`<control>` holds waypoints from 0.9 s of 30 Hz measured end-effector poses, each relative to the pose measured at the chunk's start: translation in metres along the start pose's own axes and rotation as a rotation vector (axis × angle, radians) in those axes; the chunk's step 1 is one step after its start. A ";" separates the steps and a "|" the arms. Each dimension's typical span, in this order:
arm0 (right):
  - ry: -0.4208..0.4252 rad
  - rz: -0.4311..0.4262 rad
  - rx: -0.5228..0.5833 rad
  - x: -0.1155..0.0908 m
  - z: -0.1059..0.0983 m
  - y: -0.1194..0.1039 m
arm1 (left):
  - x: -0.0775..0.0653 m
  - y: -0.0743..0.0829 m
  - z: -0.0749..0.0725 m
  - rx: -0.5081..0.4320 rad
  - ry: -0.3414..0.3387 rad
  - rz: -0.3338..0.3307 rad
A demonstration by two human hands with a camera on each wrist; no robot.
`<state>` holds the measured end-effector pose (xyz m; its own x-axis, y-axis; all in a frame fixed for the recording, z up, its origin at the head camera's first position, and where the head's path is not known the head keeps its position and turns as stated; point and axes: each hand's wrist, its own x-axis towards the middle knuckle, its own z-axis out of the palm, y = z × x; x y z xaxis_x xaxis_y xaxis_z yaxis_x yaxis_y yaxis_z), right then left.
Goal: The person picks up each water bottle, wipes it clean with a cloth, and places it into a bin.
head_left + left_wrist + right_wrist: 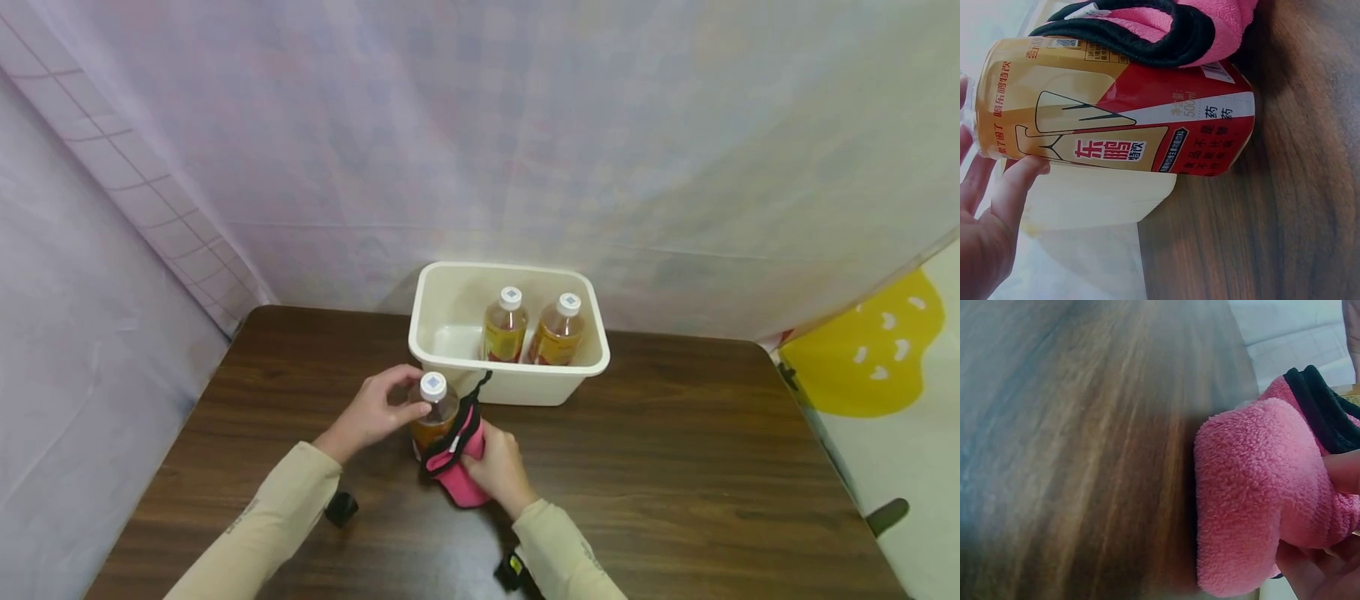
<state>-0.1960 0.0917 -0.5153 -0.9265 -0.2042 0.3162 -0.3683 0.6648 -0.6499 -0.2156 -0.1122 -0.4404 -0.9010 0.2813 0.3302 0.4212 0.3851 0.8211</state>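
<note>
My left hand (382,410) grips the upper part of a drink bottle (1116,112) with a white cap, a gold and red label and dark liquid. The bottle stands upright on the table in front of the white bin. Against its right side, my right hand (497,463) holds a folded pink cloth (1254,494) with black edging. In the left wrist view the cloth's black edge overlaps the bottle's label. The right hand's fingers are partly hidden by the cloth.
A white plastic bin (498,387) stands at the back of the brown wooden table (675,467), with two similar bottles (505,329) upright in its right half. A pale curtain (525,150) hangs behind. Black straps lie near both forearms.
</note>
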 end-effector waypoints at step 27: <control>0.156 -0.177 0.017 0.021 -0.050 -0.064 | 0.000 -0.006 0.002 -0.007 0.023 0.087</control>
<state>-0.1883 0.0805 -0.4323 -0.8242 -0.2021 0.5289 -0.5268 0.6163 -0.5854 -0.2182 -0.1131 -0.4461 -0.8634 0.2933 0.4105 0.4970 0.3544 0.7921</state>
